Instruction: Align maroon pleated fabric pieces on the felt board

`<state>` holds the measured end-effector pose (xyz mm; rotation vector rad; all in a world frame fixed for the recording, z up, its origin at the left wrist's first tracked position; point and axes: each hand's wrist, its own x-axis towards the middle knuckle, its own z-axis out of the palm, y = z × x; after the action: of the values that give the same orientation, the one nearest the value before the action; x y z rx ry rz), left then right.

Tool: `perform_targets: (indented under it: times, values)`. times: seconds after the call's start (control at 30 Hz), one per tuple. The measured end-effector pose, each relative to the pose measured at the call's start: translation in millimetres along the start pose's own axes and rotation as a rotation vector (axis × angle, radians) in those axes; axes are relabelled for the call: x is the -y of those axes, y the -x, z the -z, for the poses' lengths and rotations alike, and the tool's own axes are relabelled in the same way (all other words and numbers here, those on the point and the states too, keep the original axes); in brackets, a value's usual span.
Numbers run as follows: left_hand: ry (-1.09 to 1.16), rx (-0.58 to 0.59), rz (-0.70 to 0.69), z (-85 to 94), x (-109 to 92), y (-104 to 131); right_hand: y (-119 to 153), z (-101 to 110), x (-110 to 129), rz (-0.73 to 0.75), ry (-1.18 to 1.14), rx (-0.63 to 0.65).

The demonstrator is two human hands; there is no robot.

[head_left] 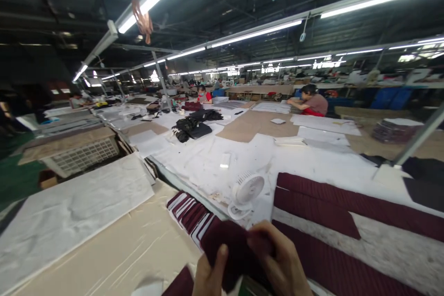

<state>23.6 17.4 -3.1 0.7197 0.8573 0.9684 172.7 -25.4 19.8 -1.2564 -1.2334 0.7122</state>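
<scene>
Both my hands are on a dark maroon piece of fabric at the bottom centre of the head view. My left hand pinches its lower left edge, thumb on top. My right hand grips the right side with curled fingers, slightly blurred. Just beyond the held fabric lies a row of maroon and white folded pieces. Under my hands a small green and white object shows in part; I cannot make out its kind. Another maroon piece lies at the lower left.
A white desk fan stands past my hands. Long maroon fabric strips lie at right. Black cloth is further back. A plastic crate is at left. Two people work across the table. A metal post rises at right.
</scene>
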Motion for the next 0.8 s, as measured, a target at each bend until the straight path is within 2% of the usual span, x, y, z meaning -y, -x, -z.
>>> perform_targets:
  times: [0.07,0.1,0.17,0.23,0.27,0.3,0.37,0.43,0.53,0.63,0.73,0.8]
  values:
    - [-0.007,0.053,-0.097,3.0,4.2,-4.3,-4.0,0.0,3.6,-0.145,-0.048,-0.029]
    - [0.006,0.078,-0.125,4.5,5.9,-6.9,-4.9,-0.1,3.7,-0.131,-0.042,-0.032]
    - [0.039,0.107,-0.108,6.4,6.5,-10.8,-4.4,-0.3,2.2,0.076,0.040,-0.055]
    - [0.021,0.079,-0.059,6.0,2.3,-10.1,-3.3,-0.4,1.4,0.251,0.082,-0.097]
    - [-0.017,0.060,-0.077,4.6,-1.5,-7.4,-3.3,-0.5,2.1,0.234,0.041,-0.117]
    - [-0.072,0.038,-0.122,2.6,-6.3,-3.4,-3.9,-0.7,3.8,0.138,-0.043,-0.130]
    - [-0.134,0.023,-0.214,-2.7,-17.0,6.5,-6.4,-1.1,9.1,-0.143,-0.264,-0.117]
    - [-0.019,0.029,-0.164,-8.1,-26.8,15.4,-9.5,-1.7,15.0,-0.305,-0.395,-0.065]
    - [0.206,0.029,0.055,-13.4,-35.4,22.0,-12.3,-3.5,20.4,-0.293,-0.328,-0.061]
    - [0.270,-0.009,0.230,-17.4,-39.0,23.5,-13.1,-6.1,21.8,-0.291,-0.231,-0.043]
    - [0.272,-0.073,0.262,-22.2,-44.0,25.4,-12.6,-6.6,20.8,-0.270,-0.157,-0.026]
    - [0.280,-0.073,0.232,-23.8,-48.8,27.9,-12.1,-3.4,19.2,-0.161,-0.115,-0.072]
